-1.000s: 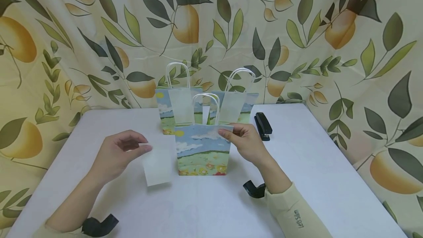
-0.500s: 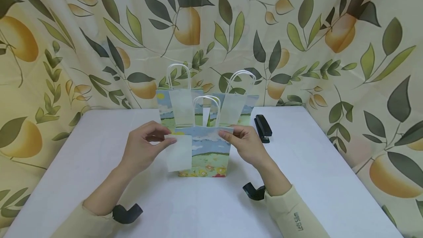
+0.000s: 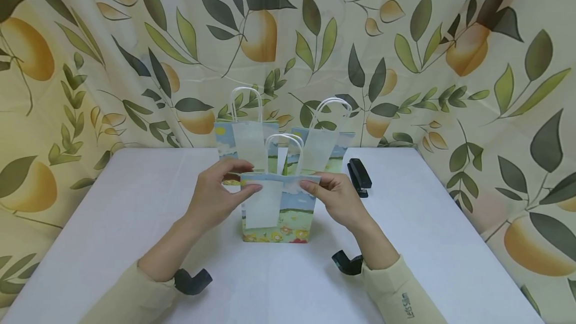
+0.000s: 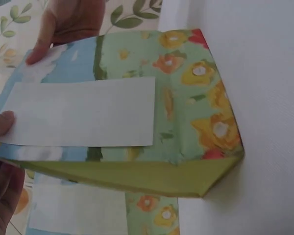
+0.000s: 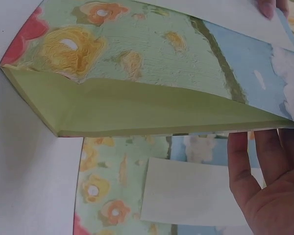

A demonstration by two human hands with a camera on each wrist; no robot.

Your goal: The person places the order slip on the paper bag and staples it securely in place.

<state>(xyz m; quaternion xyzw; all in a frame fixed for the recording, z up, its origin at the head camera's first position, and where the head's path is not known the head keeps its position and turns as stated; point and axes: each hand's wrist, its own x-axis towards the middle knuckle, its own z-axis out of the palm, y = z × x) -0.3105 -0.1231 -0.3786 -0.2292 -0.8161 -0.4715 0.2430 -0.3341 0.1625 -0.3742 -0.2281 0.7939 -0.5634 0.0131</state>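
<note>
A small paper bag (image 3: 297, 221) with a painted sky and flower meadow stands upright at the middle of the table, its white handles up. Flat on its front lies a white paper card (image 3: 264, 209), toward the bag's left side. My left hand (image 3: 213, 191) pinches the card against the bag, thumb on the card's upper corner and fingers behind the bag, as the left wrist view shows. My right hand (image 3: 338, 198) grips the bag's upper right edge, thumb in front; in the right wrist view its fingers (image 5: 269, 161) extend behind the bag.
Two matching bags, one at back left (image 3: 226, 139) and one at back right (image 3: 344, 149), stand behind, each with a white card on its front. A black stapler (image 3: 358, 176) lies to their right on the white table (image 3: 432, 244). A patterned curtain (image 3: 288, 64) hangs behind.
My left hand has brought the card rightward from beside the bag onto its front, and the left fingers are now behind the bag. The right hand has kept its hold.
</note>
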